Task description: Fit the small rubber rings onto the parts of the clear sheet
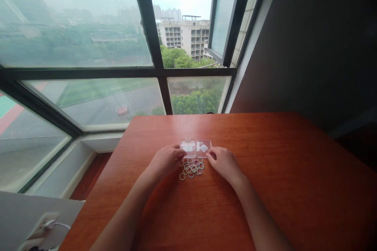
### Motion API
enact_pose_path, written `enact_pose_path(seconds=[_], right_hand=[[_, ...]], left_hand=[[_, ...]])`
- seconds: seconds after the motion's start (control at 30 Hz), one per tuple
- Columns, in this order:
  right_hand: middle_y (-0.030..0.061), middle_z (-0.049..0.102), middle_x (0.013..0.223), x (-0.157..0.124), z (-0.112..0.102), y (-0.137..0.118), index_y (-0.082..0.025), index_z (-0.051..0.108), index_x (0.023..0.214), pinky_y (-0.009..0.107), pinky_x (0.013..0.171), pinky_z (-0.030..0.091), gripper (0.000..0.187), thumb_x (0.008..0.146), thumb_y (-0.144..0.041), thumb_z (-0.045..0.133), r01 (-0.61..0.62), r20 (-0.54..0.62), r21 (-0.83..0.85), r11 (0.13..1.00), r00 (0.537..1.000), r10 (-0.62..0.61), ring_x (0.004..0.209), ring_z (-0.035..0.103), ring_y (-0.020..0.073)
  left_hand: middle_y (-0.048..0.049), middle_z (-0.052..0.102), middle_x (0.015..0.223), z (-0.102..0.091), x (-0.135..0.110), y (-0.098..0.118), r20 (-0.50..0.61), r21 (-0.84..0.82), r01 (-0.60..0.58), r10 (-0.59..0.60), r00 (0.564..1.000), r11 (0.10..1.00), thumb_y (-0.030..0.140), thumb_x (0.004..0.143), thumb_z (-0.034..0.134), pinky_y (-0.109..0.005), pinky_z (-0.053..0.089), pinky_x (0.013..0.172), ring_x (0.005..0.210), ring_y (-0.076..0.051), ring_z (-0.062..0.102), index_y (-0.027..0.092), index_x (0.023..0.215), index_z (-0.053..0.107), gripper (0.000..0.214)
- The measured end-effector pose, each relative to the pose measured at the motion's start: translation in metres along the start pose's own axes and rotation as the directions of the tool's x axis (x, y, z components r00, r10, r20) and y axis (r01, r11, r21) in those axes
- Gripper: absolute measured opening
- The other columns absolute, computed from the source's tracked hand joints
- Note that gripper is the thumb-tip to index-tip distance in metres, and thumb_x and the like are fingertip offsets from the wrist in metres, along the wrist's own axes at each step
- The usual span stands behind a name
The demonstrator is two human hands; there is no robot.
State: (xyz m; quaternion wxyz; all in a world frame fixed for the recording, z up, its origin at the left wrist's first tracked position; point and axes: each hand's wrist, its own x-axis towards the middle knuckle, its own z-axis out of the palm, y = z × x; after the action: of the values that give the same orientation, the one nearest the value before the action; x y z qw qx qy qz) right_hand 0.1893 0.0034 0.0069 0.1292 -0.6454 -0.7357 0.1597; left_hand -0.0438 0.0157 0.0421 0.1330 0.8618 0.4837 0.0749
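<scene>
A small clear plastic box (pixel 188 148) lies opened flat on the table, its two halves side by side. My left hand (pixel 168 158) has its fingers curled at the left half's near-left edge. At the near-right corner of the other half (pixel 204 147), my right hand (pixel 224 161) is closed with thumb and fingertips together on the edge. Just on my side of the box, between both hands, several thin pale rings (pixel 193 168) lie in a loose, overlapping pile. Some rings at the left are partly covered by my left fingertips.
The reddish-brown wooden table (pixel 265 188) extends widely to the right. Beyond its far edge stands a dark-framed window (pixel 159 72), with one pane open at the right. A wall socket with a white plug (pixel 50 224) is at lower left, beside the table.
</scene>
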Motion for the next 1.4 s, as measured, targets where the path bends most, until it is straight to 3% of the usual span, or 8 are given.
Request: enact_pose_path(seconds=[0.17,0.27,0.67,0.87,0.97,1.07,1.13,1.4], right_hand=[[0.0037,0.070,0.084,0.001,0.000,-0.001,-0.023,0.061,0.095,0.025,0.059,0.031,0.012,0.089,-0.031,0.054,-0.097,-0.010,-0.021,0.995,0.995,0.097,0.077,0.064,0.0182],[0.0050,0.070,0.088,0.002,0.000,-0.001,-0.023,0.056,0.108,0.025,0.059,0.031,0.020,0.090,-0.031,0.053,-0.145,-0.008,-0.050,0.988,0.989,0.145,0.078,0.065,0.0190],[0.0067,0.069,0.096,0.005,0.007,-0.003,-0.025,0.060,0.112,0.025,0.065,0.036,0.024,0.094,-0.026,0.043,-0.108,-0.028,-0.059,0.992,0.994,0.107,0.087,0.063,0.0183],[0.0055,0.069,0.089,0.004,0.002,0.001,-0.023,0.060,0.111,0.025,0.063,0.035,0.023,0.093,-0.029,0.047,-0.111,-0.067,0.009,0.994,0.991,0.112,0.080,0.063,0.0189],[0.0025,0.069,0.081,0.002,-0.002,0.001,-0.023,0.063,0.106,0.024,0.066,0.038,0.021,0.091,-0.028,0.049,-0.029,-0.081,0.119,0.992,0.996,0.039,0.076,0.062,0.0175],[0.0007,0.068,0.080,-0.003,-0.006,-0.003,-0.023,0.067,0.093,0.023,0.067,0.039,0.017,0.088,-0.025,0.051,0.137,0.021,0.223,0.965,0.989,-0.146,0.073,0.061,0.0153],[-0.0004,0.068,0.080,-0.007,-0.008,-0.007,-0.024,0.068,0.095,0.022,0.065,0.038,0.016,0.085,-0.024,0.055,0.210,0.087,0.262,0.942,0.967,-0.240,0.072,0.060,0.0143],[-0.0036,0.065,0.071,-0.013,-0.008,-0.010,-0.027,0.067,0.097,0.022,0.061,0.033,0.018,0.083,-0.021,0.058,0.240,0.140,0.228,0.944,0.951,-0.275,0.066,0.057,0.0126]], left_hand=[[-0.0044,0.063,0.081,-0.004,-0.001,0.003,0.026,0.016,-0.012,0.012,1.000,1.000,0.023,0.088,0.047,-0.023,0.036,0.060,0.066,-0.013,0.057,0.020,0.080,0.071,0.025],[-0.0048,0.063,0.081,-0.004,-0.001,0.005,0.034,0.021,-0.008,0.007,0.999,1.000,0.023,0.088,0.047,-0.023,0.036,0.060,0.067,-0.014,0.057,0.020,0.080,0.070,0.025],[-0.0055,0.066,0.087,-0.007,-0.003,0.011,0.068,-0.009,0.040,-0.039,0.997,0.999,0.021,0.086,0.050,-0.023,0.038,0.064,0.073,-0.016,0.061,0.019,0.079,0.067,0.018],[-0.0043,0.067,0.084,-0.012,-0.007,0.012,-0.012,0.037,0.106,-0.105,0.994,0.994,0.028,0.088,0.049,-0.024,0.038,0.062,0.071,-0.017,0.061,0.021,0.086,0.063,0.015],[-0.0035,0.067,0.077,-0.021,-0.012,0.016,0.037,0.050,0.132,-0.134,0.990,0.990,0.028,0.086,0.051,-0.023,0.037,0.058,0.065,-0.016,0.060,0.020,0.082,0.061,0.014],[-0.0031,0.067,0.076,-0.025,-0.017,0.025,0.180,0.062,0.127,-0.137,0.974,0.990,0.027,0.079,0.060,-0.023,0.038,0.058,0.065,-0.017,0.061,0.022,0.085,0.063,0.008],[-0.0040,0.068,0.076,-0.024,-0.019,0.030,0.244,0.101,0.135,-0.156,0.957,0.986,0.025,0.075,0.064,-0.025,0.040,0.059,0.067,-0.019,0.062,0.023,0.086,0.064,0.011],[-0.0105,0.068,0.077,-0.010,-0.017,0.034,0.260,0.158,0.127,-0.165,0.951,0.979,0.015,0.080,0.052,-0.030,0.045,0.064,0.072,-0.025,0.066,0.018,0.086,0.063,0.013]])
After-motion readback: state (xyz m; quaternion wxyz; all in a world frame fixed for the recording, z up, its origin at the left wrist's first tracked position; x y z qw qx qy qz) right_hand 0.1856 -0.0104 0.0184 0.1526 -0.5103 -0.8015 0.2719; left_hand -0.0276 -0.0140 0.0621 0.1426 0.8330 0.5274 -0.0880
